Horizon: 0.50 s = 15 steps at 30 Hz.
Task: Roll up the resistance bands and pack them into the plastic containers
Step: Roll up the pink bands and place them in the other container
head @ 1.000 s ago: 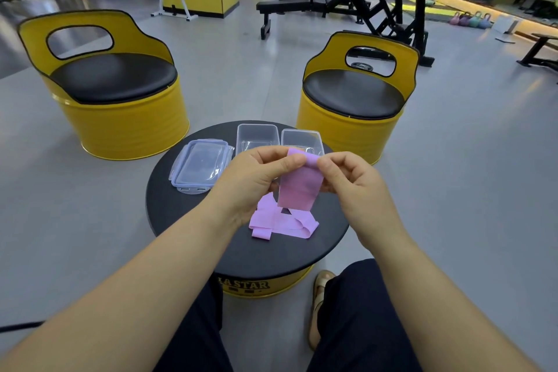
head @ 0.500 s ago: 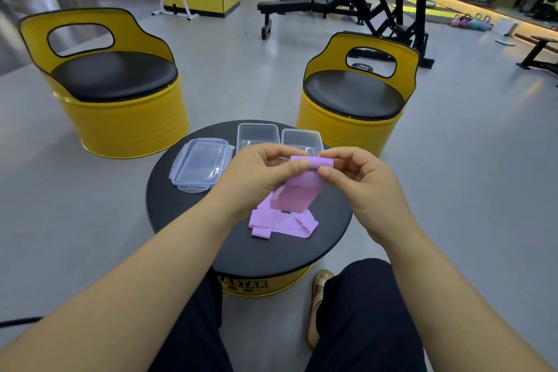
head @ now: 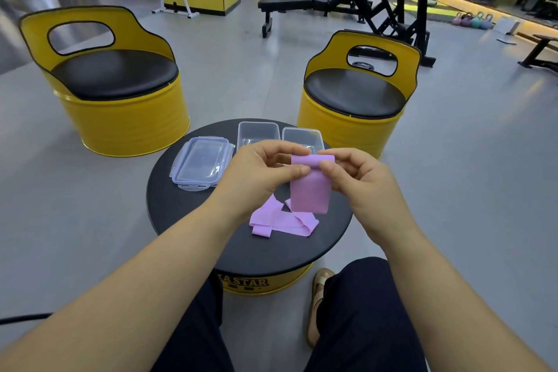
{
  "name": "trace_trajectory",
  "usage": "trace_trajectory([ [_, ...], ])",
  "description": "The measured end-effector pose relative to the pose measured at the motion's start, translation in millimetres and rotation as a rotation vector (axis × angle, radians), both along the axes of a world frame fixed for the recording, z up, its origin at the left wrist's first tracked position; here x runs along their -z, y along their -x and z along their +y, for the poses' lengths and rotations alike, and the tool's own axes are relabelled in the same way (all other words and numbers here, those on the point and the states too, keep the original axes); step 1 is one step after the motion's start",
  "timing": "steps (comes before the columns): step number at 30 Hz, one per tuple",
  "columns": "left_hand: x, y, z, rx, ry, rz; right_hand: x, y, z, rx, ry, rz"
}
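A pink resistance band (head: 309, 187) hangs above the round black table (head: 187, 208). Its top edge is curled over into the start of a roll. My left hand (head: 262, 172) pinches that top edge from the left and my right hand (head: 356, 178) pinches it from the right. More pink band (head: 280, 222) lies loosely folded on the table below; whether it is one band or two I cannot tell. Two clear plastic containers (head: 258, 133) (head: 302, 137) stand open side by side at the table's far edge, partly hidden by my hands.
Stacked clear lids with blue rims (head: 202, 161) lie at the table's left. Two yellow barrel seats (head: 114, 93) (head: 356, 100) stand beyond the table. My knees and a shoe (head: 318, 290) are below it. Gym benches and racks fill the background.
The hanging band has swung from tilted to straight down, and its top edge is now folded over between my fingertips. Both hands have stayed at about the same height.
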<state>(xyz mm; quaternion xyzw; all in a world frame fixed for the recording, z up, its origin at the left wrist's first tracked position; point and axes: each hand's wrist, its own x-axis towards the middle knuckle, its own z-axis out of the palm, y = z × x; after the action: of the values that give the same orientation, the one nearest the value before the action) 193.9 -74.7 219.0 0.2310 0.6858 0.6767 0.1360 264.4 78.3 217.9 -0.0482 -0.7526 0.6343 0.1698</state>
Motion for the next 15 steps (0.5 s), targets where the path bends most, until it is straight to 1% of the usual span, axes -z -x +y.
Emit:
trace_trajectory([
  [7, 0.1, -0.3, -1.1, 0.022, 0.086, -0.031, -0.4, -0.7, 2.2, -0.043, 0.052, 0.015],
  [11, -0.9, 0.7, -0.8, 0.005, 0.087, -0.035, 1.8, 0.8, 4.0, -0.065, 0.087, -0.026],
  [15, 0.0, 1.9, -0.9, 0.008, 0.059, -0.037, 1.3, 3.3, 5.0, -0.107, 0.169, -0.078],
])
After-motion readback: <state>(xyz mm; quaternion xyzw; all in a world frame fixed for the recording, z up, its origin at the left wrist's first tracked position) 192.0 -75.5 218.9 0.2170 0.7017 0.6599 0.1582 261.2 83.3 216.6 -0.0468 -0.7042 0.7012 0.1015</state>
